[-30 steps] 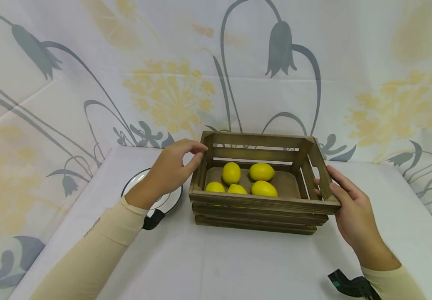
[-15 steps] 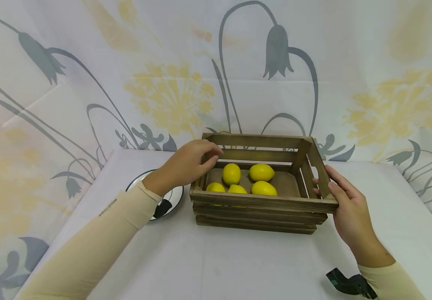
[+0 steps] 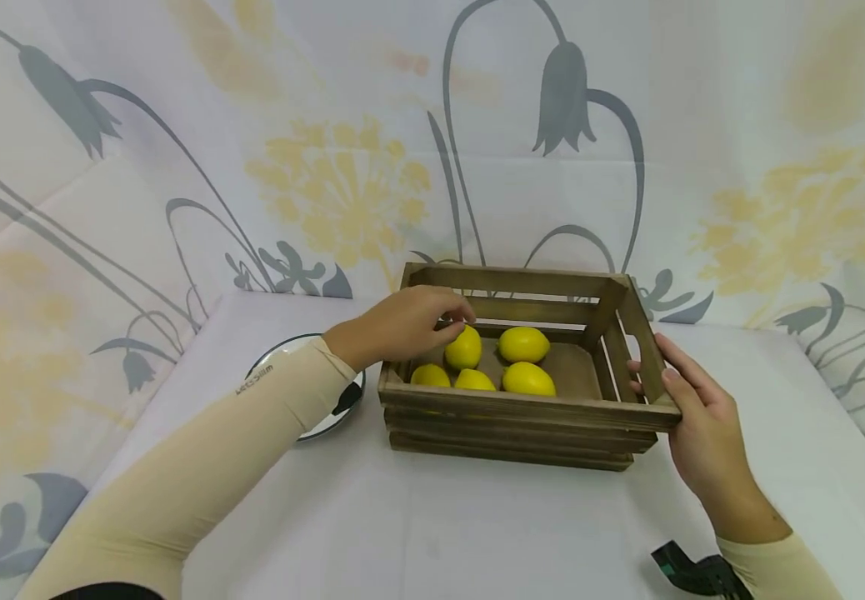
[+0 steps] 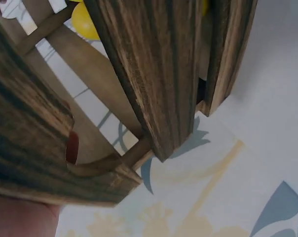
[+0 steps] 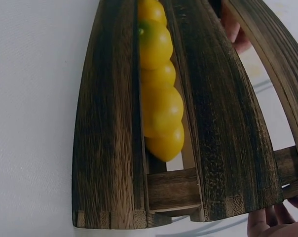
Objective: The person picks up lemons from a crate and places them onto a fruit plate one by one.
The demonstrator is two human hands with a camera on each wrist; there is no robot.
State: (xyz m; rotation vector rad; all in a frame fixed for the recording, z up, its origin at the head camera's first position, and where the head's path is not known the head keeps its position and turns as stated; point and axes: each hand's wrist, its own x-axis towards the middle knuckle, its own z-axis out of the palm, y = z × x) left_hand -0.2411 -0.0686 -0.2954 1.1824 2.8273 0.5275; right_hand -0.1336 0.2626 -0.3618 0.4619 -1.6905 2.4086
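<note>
Five yellow lemons (image 3: 524,344) lie on the floor of a brown slatted wooden crate (image 3: 526,405), grouped toward its left and middle: two on the far side, three along the near wall. The left hand (image 3: 417,327) reaches over the crate's left end, its bent fingers and thumb a little apart, just above the far left lemon (image 3: 463,352). Whether a fingertip touches that fruit I cannot tell; the hand does not appear to hold anything.

At the right end, the right hand (image 3: 708,433) grips the crate, fingers passed through the handle cut-out and thumb on the outer face of the end board. The left-wrist view shows a finger showing in the cut-out. In the right-wrist view the lemons make a close row behind the gap between the slats, one with a greenish patch.

Left of the crate sits a white plate (image 3: 333,419) with a dark rim, partly hidden under the left forearm. Both arms wear beige sleeves (image 3: 207,467), and a black strap (image 3: 702,575) hangs near the right wrist. White cloth (image 3: 477,533) covers the table; behind it rises a backdrop (image 3: 507,200) printed with grey bellflowers and yellow blooms.
</note>
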